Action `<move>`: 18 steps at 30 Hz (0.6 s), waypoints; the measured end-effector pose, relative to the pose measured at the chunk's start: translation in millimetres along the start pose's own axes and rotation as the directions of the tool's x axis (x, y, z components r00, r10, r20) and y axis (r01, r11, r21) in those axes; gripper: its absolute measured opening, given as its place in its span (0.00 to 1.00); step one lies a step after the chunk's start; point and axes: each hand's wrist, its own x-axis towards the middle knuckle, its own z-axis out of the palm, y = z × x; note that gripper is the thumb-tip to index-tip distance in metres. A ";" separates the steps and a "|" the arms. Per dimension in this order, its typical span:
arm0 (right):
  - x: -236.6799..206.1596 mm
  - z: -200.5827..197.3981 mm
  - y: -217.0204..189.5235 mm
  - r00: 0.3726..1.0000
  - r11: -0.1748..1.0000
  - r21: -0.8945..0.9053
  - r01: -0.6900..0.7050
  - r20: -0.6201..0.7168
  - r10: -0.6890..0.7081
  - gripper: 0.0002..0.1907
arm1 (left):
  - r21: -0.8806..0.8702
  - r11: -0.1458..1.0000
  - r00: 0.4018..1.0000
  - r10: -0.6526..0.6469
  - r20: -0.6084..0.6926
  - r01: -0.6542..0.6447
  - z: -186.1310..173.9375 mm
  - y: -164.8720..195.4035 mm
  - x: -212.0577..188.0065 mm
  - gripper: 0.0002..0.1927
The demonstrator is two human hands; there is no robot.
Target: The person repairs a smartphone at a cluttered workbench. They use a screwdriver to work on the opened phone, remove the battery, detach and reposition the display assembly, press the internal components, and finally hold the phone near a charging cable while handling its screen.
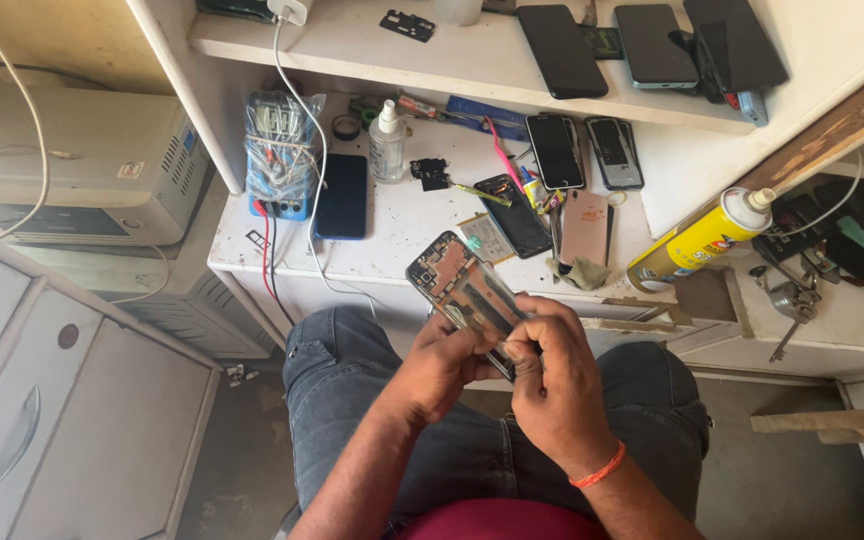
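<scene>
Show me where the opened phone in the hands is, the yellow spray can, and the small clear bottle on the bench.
opened phone (457,285), head view, on its exposed inner board
yellow spray can (697,240), head view, on the can's body
small clear bottle (387,150), head view, on its clear body

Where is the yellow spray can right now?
In the head view, the yellow spray can lies on its side at the right end of the white bench, just right of the pink phone and above and to the right of the person's right hand.
</scene>
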 end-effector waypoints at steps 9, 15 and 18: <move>-4.9 6.9 4.6 0.994 0.994 0.007 -0.111 0.022 0.111 0.03 | -0.077 0.996 0.998 -0.050 0.040 0.053 -16.9 4.2 -2.2 0.14; 2.8 -4.3 -1.8 0.991 0.998 0.044 -0.040 0.127 0.035 0.06 | -0.025 1.000 1.000 -0.003 -0.008 0.003 -4.7 13.0 -2.3 0.31; 7.4 -8.0 -9.5 0.993 0.994 -0.037 0.101 0.072 -0.098 0.09 | -0.032 0.999 0.999 0.021 -0.025 -0.022 3.0 13.9 1.5 0.37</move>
